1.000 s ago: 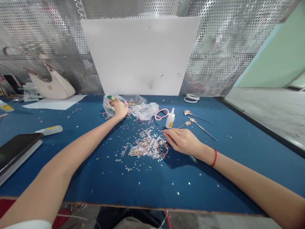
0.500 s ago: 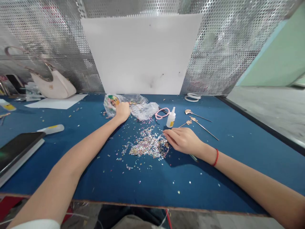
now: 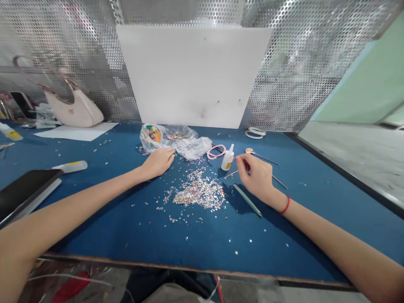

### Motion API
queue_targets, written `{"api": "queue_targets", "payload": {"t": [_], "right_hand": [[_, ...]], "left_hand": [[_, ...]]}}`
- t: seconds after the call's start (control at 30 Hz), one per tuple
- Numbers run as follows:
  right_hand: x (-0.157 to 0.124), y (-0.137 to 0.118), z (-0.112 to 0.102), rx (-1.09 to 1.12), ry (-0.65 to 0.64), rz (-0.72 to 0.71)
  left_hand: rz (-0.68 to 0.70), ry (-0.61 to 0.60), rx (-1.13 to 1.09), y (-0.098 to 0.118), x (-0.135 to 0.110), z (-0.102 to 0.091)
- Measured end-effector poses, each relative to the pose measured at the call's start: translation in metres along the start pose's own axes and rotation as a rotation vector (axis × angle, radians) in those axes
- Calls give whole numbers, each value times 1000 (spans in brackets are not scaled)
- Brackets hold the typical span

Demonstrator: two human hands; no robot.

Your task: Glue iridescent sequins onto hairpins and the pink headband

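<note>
My left hand (image 3: 158,163) lies on the blue table with its fingers stretched out, just in front of a clear plastic bag (image 3: 195,147) of small decorated pieces. My right hand (image 3: 257,174) is curled with the fingers drawn together beside a small white glue bottle (image 3: 227,159); what is in them, if anything, is hidden. It covers parts of thin metal hair sticks, while another hair stick (image 3: 265,158) shows behind it. Below it lie green tweezers (image 3: 248,200). Between my hands is a heap of glittery sequins (image 3: 200,191).
A pink loop (image 3: 216,152) lies by the bag, and white rings (image 3: 255,133) sit at the back. To the left are a phone (image 3: 27,189), another glue bottle (image 3: 72,167) and a handbag (image 3: 75,109) on white paper. A white board (image 3: 195,75) stands behind.
My left hand has drawn back from the bag toward me and its fingers have straightened. My right hand has moved right, away from the sequin heap, uncovering the tweezers.
</note>
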State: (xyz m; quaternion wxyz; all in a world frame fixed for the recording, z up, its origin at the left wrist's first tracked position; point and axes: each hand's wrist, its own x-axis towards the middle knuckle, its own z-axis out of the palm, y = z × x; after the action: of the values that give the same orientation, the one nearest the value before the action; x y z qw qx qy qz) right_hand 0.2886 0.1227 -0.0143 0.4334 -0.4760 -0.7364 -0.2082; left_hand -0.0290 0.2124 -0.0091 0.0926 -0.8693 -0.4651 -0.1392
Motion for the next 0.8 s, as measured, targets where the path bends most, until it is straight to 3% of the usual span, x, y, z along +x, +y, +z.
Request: {"api": "queue_targets", "payload": {"t": [0.3, 0.57, 0.67, 0.8], "right_hand": [[-1, 8, 7, -1, -135, 196], [2, 7, 10, 127, -232, 443], [1, 11, 15, 212, -280, 333], [-2, 17, 22, 197, -384, 215]], "left_hand": [[-73, 15, -39, 0, -7, 7], [-82, -90, -55, -5, -7, 12], [-98, -128, -95, -3, -7, 10], [-100, -271, -110, -1, -8, 6]]}}
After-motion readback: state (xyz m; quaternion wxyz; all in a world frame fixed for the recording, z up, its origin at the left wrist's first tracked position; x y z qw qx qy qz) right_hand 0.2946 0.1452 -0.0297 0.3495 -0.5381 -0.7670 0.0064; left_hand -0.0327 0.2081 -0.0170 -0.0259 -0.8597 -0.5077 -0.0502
